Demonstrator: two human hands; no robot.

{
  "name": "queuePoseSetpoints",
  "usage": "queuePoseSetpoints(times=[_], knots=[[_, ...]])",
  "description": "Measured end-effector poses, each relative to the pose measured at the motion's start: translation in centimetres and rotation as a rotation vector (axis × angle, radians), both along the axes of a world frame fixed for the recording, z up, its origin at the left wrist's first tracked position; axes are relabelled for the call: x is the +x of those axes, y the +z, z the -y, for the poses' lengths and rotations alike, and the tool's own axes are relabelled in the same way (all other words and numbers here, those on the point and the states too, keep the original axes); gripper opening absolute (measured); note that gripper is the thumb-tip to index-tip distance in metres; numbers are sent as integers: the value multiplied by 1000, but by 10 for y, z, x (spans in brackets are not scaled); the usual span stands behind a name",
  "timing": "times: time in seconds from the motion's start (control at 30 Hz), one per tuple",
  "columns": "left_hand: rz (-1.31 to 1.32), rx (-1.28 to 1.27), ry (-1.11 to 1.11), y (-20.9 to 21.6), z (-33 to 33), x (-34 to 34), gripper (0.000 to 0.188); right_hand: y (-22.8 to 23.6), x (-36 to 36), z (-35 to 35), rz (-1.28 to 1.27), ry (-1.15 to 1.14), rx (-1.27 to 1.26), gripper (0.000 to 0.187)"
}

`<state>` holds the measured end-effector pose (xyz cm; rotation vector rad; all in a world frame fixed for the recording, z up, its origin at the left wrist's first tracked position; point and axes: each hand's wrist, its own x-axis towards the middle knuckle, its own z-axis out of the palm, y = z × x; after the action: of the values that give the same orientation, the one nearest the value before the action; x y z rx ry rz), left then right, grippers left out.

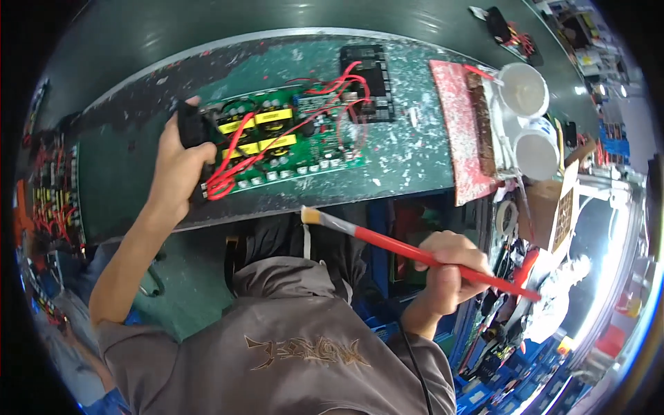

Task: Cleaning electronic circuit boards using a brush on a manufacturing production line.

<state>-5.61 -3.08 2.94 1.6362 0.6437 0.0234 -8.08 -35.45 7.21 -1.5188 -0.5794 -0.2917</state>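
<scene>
A green circuit board (325,142) with yellow-wrapped transformers and red wires lies on the worn green bench. My left hand (178,162) is closed round a black block (192,124) at the board's left end. My right hand (449,266) grips a long red-handled paintbrush (394,243). The brush's pale bristles point left, in front of the bench's near edge and apart from the board. A black slotted plate (379,83) lies partly behind the board's far right corner, with red wires looping over it.
A red, white-speckled mat (456,124) lies on the right of the bench. Beside it stand two white tubs (523,90), a cardboard box (546,211) and a roll of tape (506,216). More wired boards (57,197) are at the far left; a person's arm shows below them.
</scene>
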Motion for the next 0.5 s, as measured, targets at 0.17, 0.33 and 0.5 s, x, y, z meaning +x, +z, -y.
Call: queuePoseSetpoints(times=[0.17, 0.33, 0.5], knots=[[72, 150, -110, 35, -11, 9, 71, 2, -11, 65, -170, -510, 538, 13], [504, 301, -134, 39, -19, 3, 72, -6, 2, 116, -97, -775, 565, 23], [1092, 1136, -209, 5, -31, -21, 52, -7, 11, 150, -150, -925, 382, 25]])
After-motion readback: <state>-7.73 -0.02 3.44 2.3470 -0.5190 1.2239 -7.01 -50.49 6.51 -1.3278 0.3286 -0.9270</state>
